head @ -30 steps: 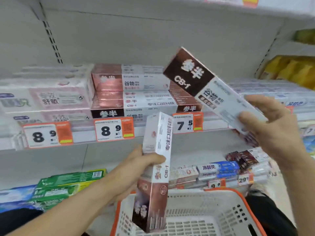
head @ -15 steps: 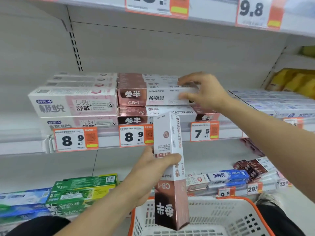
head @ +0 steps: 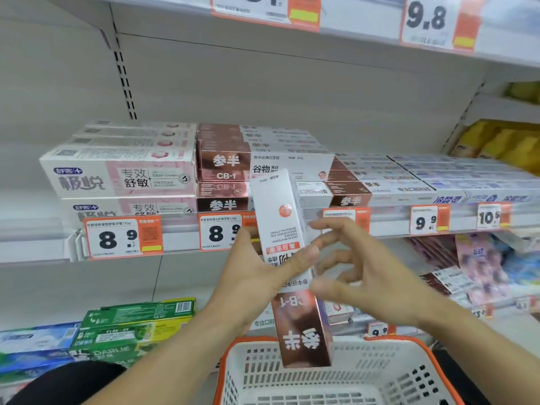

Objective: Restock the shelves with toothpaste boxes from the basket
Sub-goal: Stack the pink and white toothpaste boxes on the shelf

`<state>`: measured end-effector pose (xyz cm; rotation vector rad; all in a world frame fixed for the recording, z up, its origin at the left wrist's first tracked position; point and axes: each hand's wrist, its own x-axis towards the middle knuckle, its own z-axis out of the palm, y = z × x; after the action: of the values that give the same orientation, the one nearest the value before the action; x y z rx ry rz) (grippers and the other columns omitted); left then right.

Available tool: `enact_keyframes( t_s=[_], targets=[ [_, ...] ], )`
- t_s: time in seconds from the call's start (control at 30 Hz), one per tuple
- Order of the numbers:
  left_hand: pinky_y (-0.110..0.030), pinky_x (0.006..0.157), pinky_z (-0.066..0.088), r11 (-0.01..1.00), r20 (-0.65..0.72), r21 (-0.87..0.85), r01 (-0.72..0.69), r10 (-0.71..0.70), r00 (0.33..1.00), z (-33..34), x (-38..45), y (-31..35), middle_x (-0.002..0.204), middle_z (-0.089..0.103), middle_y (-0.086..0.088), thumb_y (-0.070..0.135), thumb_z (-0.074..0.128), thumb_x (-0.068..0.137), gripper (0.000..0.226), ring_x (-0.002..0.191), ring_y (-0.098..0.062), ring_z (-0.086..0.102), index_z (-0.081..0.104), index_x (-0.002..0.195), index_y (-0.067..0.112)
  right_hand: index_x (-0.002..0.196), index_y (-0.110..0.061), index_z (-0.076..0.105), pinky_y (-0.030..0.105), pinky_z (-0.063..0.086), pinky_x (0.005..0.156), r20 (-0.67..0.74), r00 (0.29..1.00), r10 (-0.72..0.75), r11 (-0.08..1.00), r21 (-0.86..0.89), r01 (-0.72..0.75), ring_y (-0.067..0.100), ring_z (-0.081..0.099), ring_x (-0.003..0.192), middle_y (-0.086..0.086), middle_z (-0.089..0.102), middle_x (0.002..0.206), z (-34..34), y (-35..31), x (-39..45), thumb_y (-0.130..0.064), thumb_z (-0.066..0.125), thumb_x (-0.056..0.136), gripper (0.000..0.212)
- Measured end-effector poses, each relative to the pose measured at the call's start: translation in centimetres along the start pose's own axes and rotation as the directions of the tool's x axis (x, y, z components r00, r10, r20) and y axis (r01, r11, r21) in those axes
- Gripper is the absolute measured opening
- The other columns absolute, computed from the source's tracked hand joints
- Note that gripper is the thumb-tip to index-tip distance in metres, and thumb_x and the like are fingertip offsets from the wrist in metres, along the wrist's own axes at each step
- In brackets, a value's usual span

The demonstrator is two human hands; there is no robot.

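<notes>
Toothpaste box [head: 287,258] upright above basket [head: 330,372], pinched in my left hand [head: 257,276]; right hand [head: 365,276] open, reaching beside it. Risk: sloppy handover, box drops, topples shelf stack [head: 263,168].

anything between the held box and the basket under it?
Nothing in the head view: the toothpaste box, gripped by the left hand, hangs upright with its dark end just above the basket rim.

- the middle shelf [head: 187,244] carried stacked toothpaste boxes: white-and-pink ones [head: 117,176] at left, brown-and-white cb-1 boxes [head: 230,168] beside them, blue-and-white boxes [head: 467,182] at right.
- orange price tags [head: 122,238] lined its front edge.
- the lower shelf [head: 87,372] held green darlie boxes [head: 131,325].
</notes>
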<state>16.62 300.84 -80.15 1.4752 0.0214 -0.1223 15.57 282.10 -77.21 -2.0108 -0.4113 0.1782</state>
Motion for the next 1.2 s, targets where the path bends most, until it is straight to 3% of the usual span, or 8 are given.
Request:
enact_keyframes(
  t_s=[0.13,0.23,0.4,0.6,0.77,0.9,0.97,1.2],
  targets=[
    [-0.034,0.081,0.061,1.000,-0.001,0.001,-0.016,0.016,1.000,0.9,0.0,0.2,0.095,0.077,0.008,0.062,0.078,0.051,0.084,0.087,-0.007,0.074,0.055,0.121,0.023,0.134,-0.051,0.040,0.027,0.056,0.062,-0.041,0.998,0.048,0.998,-0.037,-0.049,0.009,0.067,0.078,-0.018,0.064,0.103,1.1,0.3,-1.4,-0.021,0.092,0.067,0.090],
    [-0.047,0.084,0.060,0.997,0.009,-0.070,0.037,-0.036,0.999,1.3,0.4,0.6,0.101,0.076,-0.003,0.059,0.074,0.061,0.073,0.087,-0.018,0.076,0.056,0.120,0.022,0.133,-0.038,0.052,0.042,0.061,0.075,-0.076,0.993,0.091,0.993,0.082,-0.084,0.029,0.070,0.086,-0.001,0.073,0.105,-0.3,0.3,-1.4,-0.009,0.089,0.070,0.079],
    [-0.028,0.067,0.061,0.997,-0.028,-0.082,-0.013,0.011,1.000,1.1,1.0,1.0,0.095,0.076,0.001,0.036,0.079,0.076,0.056,0.084,-0.009,0.075,0.053,0.123,0.022,0.121,-0.021,0.063,0.031,0.059,0.069,-0.113,0.985,0.134,0.989,0.072,-0.126,0.030,0.065,0.078,0.003,0.077,0.102,-2.2,0.3,-2.0,0.003,0.089,0.066,0.065],
    [-0.035,0.064,0.062,0.986,-0.019,-0.155,-0.066,0.064,0.998,1.1,1.0,1.2,0.092,0.078,0.002,0.030,0.079,0.075,0.043,0.086,-0.015,0.075,0.065,0.115,0.018,0.112,-0.057,0.052,0.009,0.045,0.080,-0.206,0.970,-0.129,0.842,-0.539,-0.002,-0.002,0.061,0.097,-0.049,0.056,0.108,-0.6,0.6,-3.6,-0.049,0.093,0.055,0.071],
    [-0.042,0.075,0.062,0.983,0.114,-0.094,-0.156,0.167,0.979,0.5,1.2,1.3,0.104,0.077,-0.006,0.022,0.090,0.067,0.060,0.095,-0.026,0.075,0.063,0.120,0.017,0.131,-0.037,0.053,0.040,0.054,0.094,-0.106,0.992,0.063,0.988,-0.137,-0.078,0.006,0.064,0.112,-0.016,0.068,0.121,-2.3,1.8,-2.9,-0.056,0.080,0.074,0.066],
    [-0.042,0.080,0.060,0.967,0.252,-0.210,-0.147,0.199,0.947,0.8,1.0,0.8,0.105,0.076,-0.012,0.014,0.084,0.069,0.060,0.100,-0.031,0.073,0.059,0.123,0.012,0.141,-0.017,0.049,0.051,0.046,0.107,0.262,0.946,0.194,0.973,0.074,-0.220,0.030,0.059,0.126,0.007,0.064,0.135,-3.5,3.3,-2.3,-0.029,0.076,0.087,0.062],
    [-0.044,0.082,0.060,0.970,0.262,-0.201,-0.135,0.186,0.947,0.8,0.9,1.0,0.106,0.075,-0.013,0.014,0.086,0.071,0.058,0.103,-0.032,0.072,0.058,0.123,0.010,0.132,-0.007,0.057,0.056,0.047,0.104,0.217,0.953,0.211,0.960,0.140,-0.244,0.043,0.062,0.118,0.018,0.069,0.124,-3.5,4.0,-2.5,-0.020,0.077,0.084,0.053],
    [-0.038,0.078,0.063,0.988,0.160,-0.130,0.083,-0.062,0.985,-0.3,2.0,1.7,0.102,0.077,-0.012,0.035,0.077,0.065,0.062,0.093,-0.024,0.075,0.065,0.116,0.002,0.098,-0.062,0.057,0.024,0.051,0.063,-0.224,0.973,-0.049,0.820,-0.566,-0.089,0.004,0.065,0.073,-0.017,0.073,0.087,-4.1,2.9,-3.3,-0.066,0.085,0.053,0.053]
  ],
)
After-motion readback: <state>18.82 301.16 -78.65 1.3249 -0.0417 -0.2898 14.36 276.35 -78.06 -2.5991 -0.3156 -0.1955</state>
